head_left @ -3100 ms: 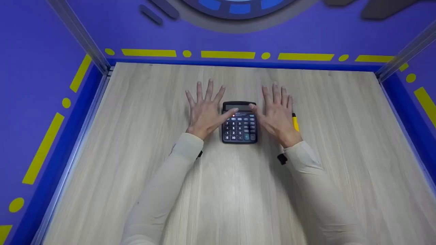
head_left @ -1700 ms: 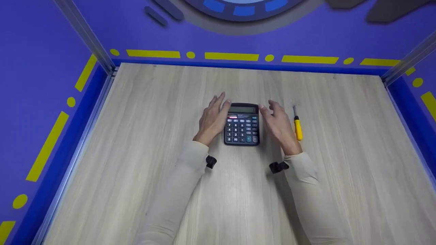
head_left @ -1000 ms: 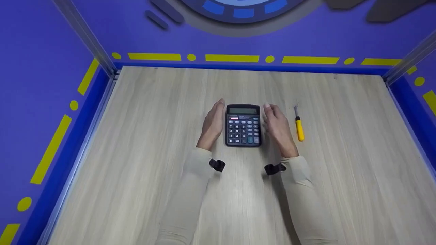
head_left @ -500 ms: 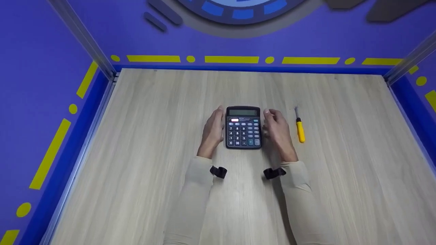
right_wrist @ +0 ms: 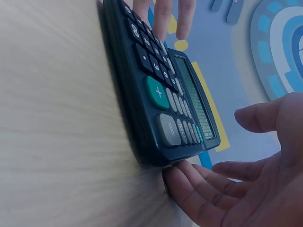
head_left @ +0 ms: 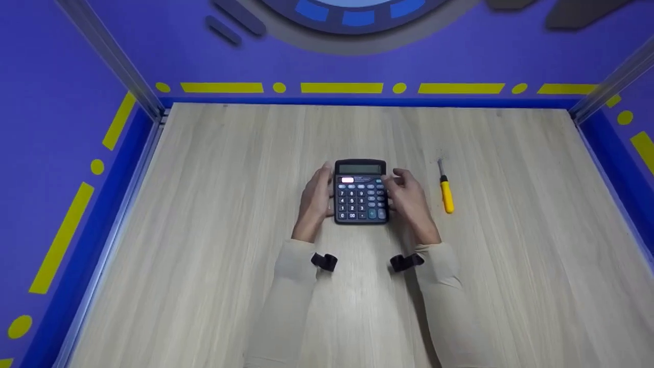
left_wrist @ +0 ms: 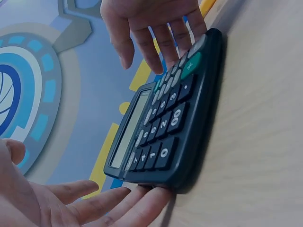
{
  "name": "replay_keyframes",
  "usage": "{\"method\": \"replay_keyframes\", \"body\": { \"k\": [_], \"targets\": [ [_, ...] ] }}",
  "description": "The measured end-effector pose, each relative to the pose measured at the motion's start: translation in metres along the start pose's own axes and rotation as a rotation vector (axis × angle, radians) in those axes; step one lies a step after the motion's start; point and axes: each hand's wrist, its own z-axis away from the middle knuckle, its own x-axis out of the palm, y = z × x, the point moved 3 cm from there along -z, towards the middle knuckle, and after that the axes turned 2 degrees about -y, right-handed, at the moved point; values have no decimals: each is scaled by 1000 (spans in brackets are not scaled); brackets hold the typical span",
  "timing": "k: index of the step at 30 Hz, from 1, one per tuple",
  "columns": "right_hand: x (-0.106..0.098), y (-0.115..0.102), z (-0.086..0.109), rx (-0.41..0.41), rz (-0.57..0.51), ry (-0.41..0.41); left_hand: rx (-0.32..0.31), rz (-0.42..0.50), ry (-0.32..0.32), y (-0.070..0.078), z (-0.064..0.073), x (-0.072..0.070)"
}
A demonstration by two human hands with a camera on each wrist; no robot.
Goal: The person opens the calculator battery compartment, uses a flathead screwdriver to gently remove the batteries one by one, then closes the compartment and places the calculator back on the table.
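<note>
A black desktop calculator (head_left: pixel 361 200) sits face up on the table, its display at the far end. My left hand (head_left: pixel 314 198) stands along its left side. In the left wrist view, the straight fingers (left_wrist: pixel 142 208) meet the calculator's lower edge, with the thumb held away. On the opposite side is my right hand (head_left: pixel 410 200). Its fingertips (right_wrist: pixel 182 182) touch the right edge in the right wrist view, low by the tabletop, and the thumb (right_wrist: pixel 258 118) is raised apart from the case. Neither hand's fingers curl around the calculator.
A yellow-handled screwdriver (head_left: pixel 446 194) lies right of my right hand, with tiny specks (head_left: pixel 440 153) by its tip. The wood-grain table (head_left: pixel 230 214) is bounded by blue panels (head_left: pixel 245 56) with yellow markings at the back and sides.
Both hands came down from spread above the calculator to its two sides, uncovering the screwdriver. In the last half second the right hand moved left, up to the calculator's edge.
</note>
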Motion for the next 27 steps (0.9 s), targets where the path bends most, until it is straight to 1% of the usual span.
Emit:
{"method": "replay_keyframes", "body": {
  "k": [4,7,9,11,17,24,27],
  "targets": [
    [3,1,0,-6,7,-9,21,-37,22,-3,0,-4],
    [4,2,-1,-18,31,-7,42,-44,14,-3,-1,-3],
    [4,2,-2,-20,49,-4,47,-28,-6,-4,-2,-1],
    [4,2,-3,-21,59,-2,46,-3,-10,-4,-3,-1],
    [5,3,-3,-31,67,-18,25,-34,33,-6,-2,-3],
    [5,2,-2,-50,45,-41,45,-36,23,-4,-1,-4],
    [4,3,-2,-43,41,-45,35,-20,45,-4,0,-5]
  ]
}}
